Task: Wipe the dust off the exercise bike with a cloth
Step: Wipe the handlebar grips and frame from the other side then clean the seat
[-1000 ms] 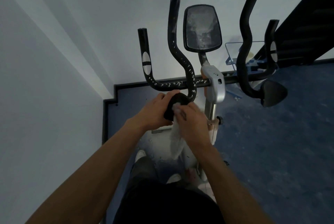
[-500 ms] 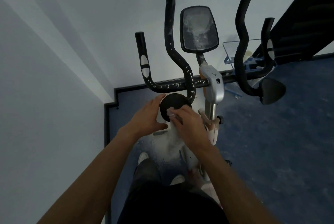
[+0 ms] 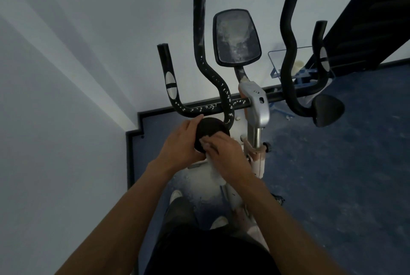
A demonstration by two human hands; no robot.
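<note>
1. The left pad (image 3: 210, 132) of the bike (image 3: 255, 106) is being wiped; it sits low on the handlebar (image 3: 213, 108), just in front of the person.
2. The pad's edge is gripped by the left hand (image 3: 179, 146), fingers curled round it.
3. A white cloth (image 3: 213, 168) is held in the right hand (image 3: 226, 155) and pressed against the pad's near face.
4. White specks are seen along the handlebar and dust on the console (image 3: 236, 37); these are judged to come next, which calls for the cloth to be lifted up to them.
</note>
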